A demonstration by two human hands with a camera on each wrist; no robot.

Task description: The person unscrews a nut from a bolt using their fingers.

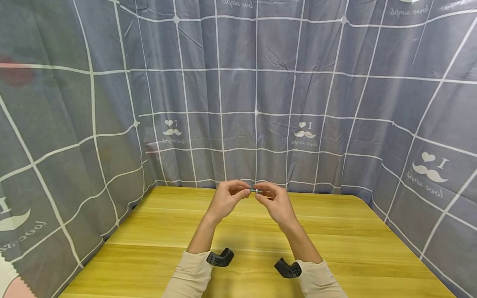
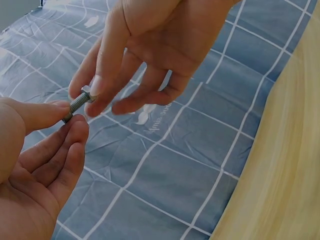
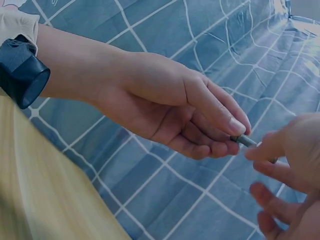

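Observation:
Between my two hands, held up above the table, is a small silver bolt (image 2: 78, 103) with a threaded shank. My left hand (image 1: 225, 201) pinches one end of it between thumb and fingertips. At the other end sits a nut (image 2: 88, 92), which the thumb and forefinger of my right hand (image 1: 276, 203) pinch. The remaining fingers of the right hand spread loosely apart in the left wrist view. In the right wrist view the bare middle of the shank (image 3: 247, 141) shows between the hands, and fingertips hide both ends.
Below the hands lies a yellow wood-grain table (image 1: 246, 236). Grey-blue curtains (image 1: 238, 95) with white grid lines hang behind it and along both sides. Each wrist carries a black camera mount (image 1: 220, 257) at the sleeve cuff.

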